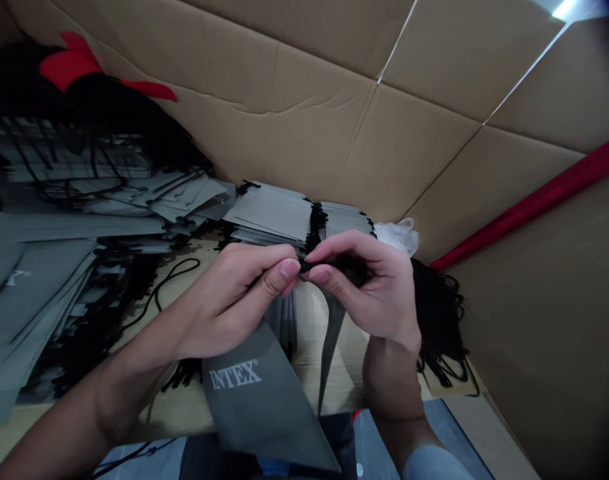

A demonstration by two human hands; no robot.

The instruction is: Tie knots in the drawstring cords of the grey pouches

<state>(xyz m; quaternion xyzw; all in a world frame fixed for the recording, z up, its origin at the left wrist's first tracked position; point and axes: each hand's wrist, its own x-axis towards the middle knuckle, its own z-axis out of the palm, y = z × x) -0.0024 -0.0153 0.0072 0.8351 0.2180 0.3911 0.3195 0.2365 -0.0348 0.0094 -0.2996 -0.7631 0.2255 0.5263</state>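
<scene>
A grey fabric pouch (257, 393) printed with INTEX hangs down from both my hands at the middle of the view. My left hand (229, 300) pinches the pouch's top edge with thumb and fingers closed. My right hand (369, 283) is closed on the same top edge, where a black drawstring (352, 267) bunches between the fingertips. The two sets of fingertips touch just above the pouch's mouth.
Stacks of the same grey pouches (274, 213) lie behind my hands and in heaps at the left (34, 280). A bundle of black cords (439, 320) lies at the right. Cardboard walls (334, 100) enclose the wooden table (189, 407); a red strip (534, 200) runs along the right.
</scene>
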